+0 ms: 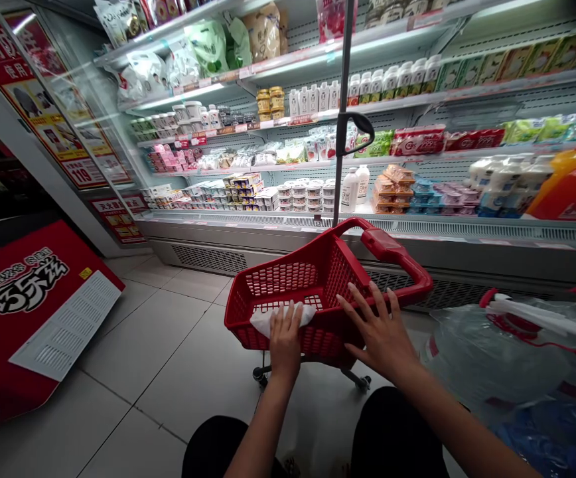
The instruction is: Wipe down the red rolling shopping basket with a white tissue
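Observation:
A red plastic shopping cart point(263, 276) stands in front of me, its handle pointing right. My left hand point(285, 332) presses a white cloth point(264, 322) over the near rim of the basket, fingers bent over it. Part of the cloth lies under the hand and is hidden. My right hand point(378, 326) rests with spread fingers against the near side of the cart, close to the handle end, holding nothing. The bottom of the basket shows through its grid, and the wheels stand on the tiled floor.
Behind the cart runs a glass-fronted refrigerated case point(208, 257) with shelves of dairy goods and drinks. A red promotional freezer point(34, 318) stands at left. Large plastic water bottles point(492, 352) with red handles are close by on the right. Tiles point(158, 372) cover the floor.

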The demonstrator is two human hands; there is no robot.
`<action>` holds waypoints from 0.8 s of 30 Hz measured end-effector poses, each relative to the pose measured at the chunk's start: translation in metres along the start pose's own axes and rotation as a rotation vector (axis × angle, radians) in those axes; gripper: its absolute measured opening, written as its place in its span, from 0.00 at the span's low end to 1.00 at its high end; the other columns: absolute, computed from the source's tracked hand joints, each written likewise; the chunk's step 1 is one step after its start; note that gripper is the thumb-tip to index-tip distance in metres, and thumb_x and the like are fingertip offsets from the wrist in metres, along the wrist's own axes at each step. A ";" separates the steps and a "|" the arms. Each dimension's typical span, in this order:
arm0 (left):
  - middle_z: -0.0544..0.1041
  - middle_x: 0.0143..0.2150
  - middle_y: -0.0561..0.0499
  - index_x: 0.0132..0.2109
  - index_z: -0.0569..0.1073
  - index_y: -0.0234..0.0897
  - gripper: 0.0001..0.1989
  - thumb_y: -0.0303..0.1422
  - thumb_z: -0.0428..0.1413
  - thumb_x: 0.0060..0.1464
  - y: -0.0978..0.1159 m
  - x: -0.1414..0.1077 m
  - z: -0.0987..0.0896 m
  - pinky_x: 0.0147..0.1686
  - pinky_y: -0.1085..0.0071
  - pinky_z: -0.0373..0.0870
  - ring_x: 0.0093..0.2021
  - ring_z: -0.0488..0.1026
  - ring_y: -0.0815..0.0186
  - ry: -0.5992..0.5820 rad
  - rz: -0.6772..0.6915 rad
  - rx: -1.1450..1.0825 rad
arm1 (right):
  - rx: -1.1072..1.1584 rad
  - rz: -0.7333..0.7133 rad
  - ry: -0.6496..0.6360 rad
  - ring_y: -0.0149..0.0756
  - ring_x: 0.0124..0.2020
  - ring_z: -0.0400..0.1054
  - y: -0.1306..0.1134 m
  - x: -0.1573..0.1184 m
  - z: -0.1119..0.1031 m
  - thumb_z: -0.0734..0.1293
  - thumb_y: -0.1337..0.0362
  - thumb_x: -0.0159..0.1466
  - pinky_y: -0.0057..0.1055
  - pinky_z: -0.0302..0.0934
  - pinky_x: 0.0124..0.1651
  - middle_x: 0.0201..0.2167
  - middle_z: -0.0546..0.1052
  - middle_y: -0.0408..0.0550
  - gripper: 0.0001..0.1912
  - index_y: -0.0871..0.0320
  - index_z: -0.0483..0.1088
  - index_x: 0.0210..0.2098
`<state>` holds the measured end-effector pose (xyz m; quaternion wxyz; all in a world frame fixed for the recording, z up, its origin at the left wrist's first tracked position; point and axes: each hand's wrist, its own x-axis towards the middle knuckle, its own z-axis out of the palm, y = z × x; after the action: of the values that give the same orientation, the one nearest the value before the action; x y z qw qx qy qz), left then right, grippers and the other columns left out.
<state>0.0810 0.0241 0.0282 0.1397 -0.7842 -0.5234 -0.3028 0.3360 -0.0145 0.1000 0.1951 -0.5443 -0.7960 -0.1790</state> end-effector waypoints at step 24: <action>0.64 0.74 0.49 0.76 0.55 0.44 0.38 0.17 0.46 0.62 0.001 -0.017 0.000 0.72 0.51 0.62 0.74 0.60 0.57 0.008 0.109 0.085 | 0.027 0.077 0.010 0.78 0.75 0.35 -0.022 0.016 0.036 0.76 0.40 0.53 0.71 0.34 0.70 0.79 0.45 0.57 0.61 0.51 0.48 0.77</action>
<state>0.0776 0.0107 0.0177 0.1913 -0.8037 -0.4915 -0.2756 0.3057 0.0086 0.0760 0.2133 -0.5709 -0.7759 -0.1632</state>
